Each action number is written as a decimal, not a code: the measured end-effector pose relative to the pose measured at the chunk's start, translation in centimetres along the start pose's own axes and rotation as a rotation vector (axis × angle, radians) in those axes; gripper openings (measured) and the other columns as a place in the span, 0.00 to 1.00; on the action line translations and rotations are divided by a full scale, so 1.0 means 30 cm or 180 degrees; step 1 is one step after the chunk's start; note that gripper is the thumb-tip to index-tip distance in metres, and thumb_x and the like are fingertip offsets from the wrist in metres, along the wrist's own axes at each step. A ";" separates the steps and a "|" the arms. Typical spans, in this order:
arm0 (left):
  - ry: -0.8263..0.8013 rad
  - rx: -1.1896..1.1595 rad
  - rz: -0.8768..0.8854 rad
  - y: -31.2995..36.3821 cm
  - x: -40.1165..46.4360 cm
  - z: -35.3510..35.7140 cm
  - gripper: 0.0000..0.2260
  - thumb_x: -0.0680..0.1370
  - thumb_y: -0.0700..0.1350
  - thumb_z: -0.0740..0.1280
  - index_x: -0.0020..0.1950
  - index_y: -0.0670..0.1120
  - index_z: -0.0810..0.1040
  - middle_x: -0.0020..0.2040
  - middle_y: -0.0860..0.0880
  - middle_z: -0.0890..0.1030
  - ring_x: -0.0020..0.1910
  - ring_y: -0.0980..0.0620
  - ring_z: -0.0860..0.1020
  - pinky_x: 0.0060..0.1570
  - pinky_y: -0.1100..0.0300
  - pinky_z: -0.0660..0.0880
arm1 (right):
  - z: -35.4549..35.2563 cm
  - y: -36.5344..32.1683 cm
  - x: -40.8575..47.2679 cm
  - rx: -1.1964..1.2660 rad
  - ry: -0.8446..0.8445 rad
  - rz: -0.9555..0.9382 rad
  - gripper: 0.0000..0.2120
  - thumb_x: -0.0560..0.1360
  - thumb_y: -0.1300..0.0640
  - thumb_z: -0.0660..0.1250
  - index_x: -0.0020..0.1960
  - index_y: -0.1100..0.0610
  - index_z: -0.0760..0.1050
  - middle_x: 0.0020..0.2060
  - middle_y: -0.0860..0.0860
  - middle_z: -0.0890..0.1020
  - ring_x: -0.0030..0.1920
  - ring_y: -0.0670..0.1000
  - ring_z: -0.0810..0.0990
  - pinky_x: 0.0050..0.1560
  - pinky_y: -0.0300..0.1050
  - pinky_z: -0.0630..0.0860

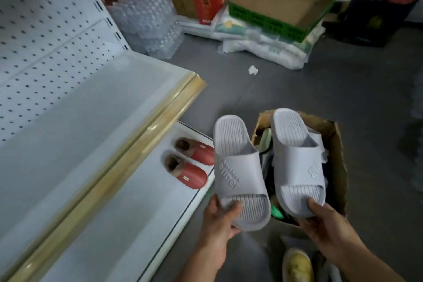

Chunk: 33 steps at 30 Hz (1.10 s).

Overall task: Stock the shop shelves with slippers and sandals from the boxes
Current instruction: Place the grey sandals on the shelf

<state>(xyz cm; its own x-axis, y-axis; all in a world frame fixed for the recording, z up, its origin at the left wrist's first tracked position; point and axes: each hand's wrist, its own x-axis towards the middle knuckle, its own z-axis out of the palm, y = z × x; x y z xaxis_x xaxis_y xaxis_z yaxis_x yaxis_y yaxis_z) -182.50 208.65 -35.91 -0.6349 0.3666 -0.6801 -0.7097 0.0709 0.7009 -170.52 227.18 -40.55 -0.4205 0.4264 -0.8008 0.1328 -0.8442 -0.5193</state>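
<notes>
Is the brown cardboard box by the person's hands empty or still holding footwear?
Still holding footwear: the box shows dark and green pieces between the two grey slides.

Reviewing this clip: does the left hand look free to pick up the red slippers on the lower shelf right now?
Probably not yet. The left hand grips a grey slide by its toe end, so its grip is taken. The red slippers sit uncovered on the lower shelf just beside it; the path itself looks open.
</notes>
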 end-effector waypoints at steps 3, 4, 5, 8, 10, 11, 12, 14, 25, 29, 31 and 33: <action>-0.0058 -0.0196 0.0229 0.101 -0.072 -0.045 0.26 0.66 0.38 0.76 0.63 0.43 0.74 0.57 0.39 0.82 0.53 0.41 0.82 0.40 0.52 0.82 | 0.124 -0.031 -0.047 -0.0272 -0.0254 -0.0020 0.08 0.77 0.59 0.64 0.56 0.57 0.73 0.43 0.55 0.78 0.40 0.53 0.76 0.31 0.40 0.76; -0.0049 -0.0267 0.0305 0.136 -0.092 -0.063 0.25 0.67 0.37 0.75 0.63 0.42 0.74 0.57 0.39 0.82 0.54 0.40 0.82 0.39 0.53 0.82 | 0.169 -0.047 -0.060 -0.0306 -0.0339 -0.0013 0.09 0.76 0.59 0.65 0.56 0.57 0.73 0.43 0.56 0.77 0.40 0.54 0.75 0.31 0.41 0.76; -0.0028 -0.0343 0.0372 0.169 -0.108 -0.080 0.24 0.69 0.35 0.75 0.63 0.42 0.75 0.56 0.38 0.82 0.54 0.40 0.82 0.38 0.53 0.82 | 0.213 -0.064 -0.073 -0.0325 -0.0431 -0.0008 0.09 0.76 0.58 0.66 0.56 0.57 0.74 0.43 0.56 0.77 0.39 0.55 0.75 0.34 0.44 0.76; 0.0051 -0.0564 0.0625 0.258 -0.149 -0.133 0.26 0.66 0.36 0.75 0.63 0.41 0.75 0.55 0.38 0.83 0.51 0.41 0.83 0.39 0.54 0.81 | 0.355 -0.115 -0.109 -0.0524 -0.0665 -0.0071 0.03 0.77 0.59 0.64 0.51 0.58 0.74 0.38 0.55 0.77 0.34 0.53 0.72 0.39 0.49 0.69; 0.0206 -0.0657 0.0789 0.313 -0.167 -0.173 0.23 0.67 0.35 0.75 0.61 0.40 0.76 0.55 0.38 0.83 0.51 0.42 0.84 0.40 0.55 0.81 | 0.457 -0.139 -0.120 -0.0690 -0.0852 -0.0178 0.06 0.78 0.59 0.64 0.54 0.59 0.74 0.40 0.55 0.78 0.35 0.52 0.73 0.37 0.46 0.70; 0.0308 -0.0722 0.0846 0.338 -0.169 -0.193 0.22 0.67 0.35 0.75 0.60 0.40 0.76 0.55 0.38 0.83 0.51 0.42 0.83 0.40 0.55 0.81 | 0.505 -0.149 -0.125 -0.0764 -0.0964 -0.0227 0.07 0.77 0.59 0.64 0.54 0.59 0.73 0.39 0.55 0.78 0.33 0.51 0.73 0.33 0.44 0.71; 0.0416 -0.0802 0.0887 0.360 -0.168 -0.216 0.21 0.68 0.35 0.75 0.60 0.39 0.76 0.54 0.38 0.83 0.51 0.41 0.83 0.41 0.55 0.81 | 0.550 -0.159 -0.129 -0.0820 -0.1037 -0.0255 0.06 0.77 0.59 0.65 0.52 0.59 0.73 0.36 0.54 0.76 0.31 0.50 0.72 0.28 0.42 0.71; 0.0585 -0.0941 0.0971 0.403 -0.162 -0.254 0.18 0.73 0.36 0.72 0.62 0.41 0.76 0.55 0.40 0.83 0.54 0.42 0.83 0.42 0.56 0.81 | 0.633 -0.177 -0.133 -0.0930 -0.1116 -0.0293 0.04 0.77 0.58 0.65 0.49 0.58 0.72 0.33 0.53 0.73 0.29 0.49 0.69 0.22 0.39 0.69; 0.1303 -0.0689 0.1260 0.620 -0.069 -0.294 0.19 0.77 0.47 0.68 0.68 0.50 0.72 0.53 0.51 0.81 0.45 0.53 0.81 0.31 0.63 0.77 | 1.012 -0.328 -0.082 -0.1674 -0.1488 -0.0582 0.04 0.76 0.61 0.68 0.43 0.61 0.75 0.29 0.52 0.72 0.26 0.47 0.68 0.30 0.44 0.65; 0.1479 -0.1035 0.1269 0.685 -0.013 -0.291 0.19 0.78 0.42 0.68 0.68 0.41 0.72 0.58 0.37 0.77 0.46 0.47 0.80 0.28 0.65 0.76 | 1.173 -0.380 -0.052 -0.1978 -0.1417 -0.0680 0.09 0.74 0.61 0.70 0.52 0.62 0.76 0.35 0.54 0.76 0.31 0.49 0.73 0.29 0.42 0.69; 0.1585 -0.1121 0.1259 0.725 0.027 -0.304 0.17 0.78 0.40 0.67 0.66 0.38 0.72 0.54 0.34 0.74 0.45 0.45 0.79 0.27 0.65 0.75 | 1.256 -0.396 -0.028 -0.2093 -0.1409 -0.0765 0.14 0.74 0.61 0.70 0.58 0.62 0.74 0.38 0.55 0.77 0.33 0.49 0.75 0.30 0.42 0.71; 0.1627 -0.1262 0.1349 0.771 0.069 -0.314 0.16 0.78 0.38 0.67 0.65 0.39 0.72 0.55 0.38 0.75 0.43 0.46 0.77 0.28 0.63 0.76 | 1.339 -0.406 -0.011 -0.2268 -0.1383 -0.0880 0.13 0.75 0.62 0.69 0.58 0.63 0.73 0.38 0.56 0.77 0.33 0.50 0.74 0.29 0.40 0.73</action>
<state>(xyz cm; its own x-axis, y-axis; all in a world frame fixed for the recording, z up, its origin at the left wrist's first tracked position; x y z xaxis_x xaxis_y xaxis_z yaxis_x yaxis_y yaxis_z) -203.10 202.32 -23.11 -0.8704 -0.1923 -0.4532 -0.3697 -0.3528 0.8596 -208.04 224.27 -21.99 -0.8056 0.3018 -0.5098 0.4433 -0.2637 -0.8567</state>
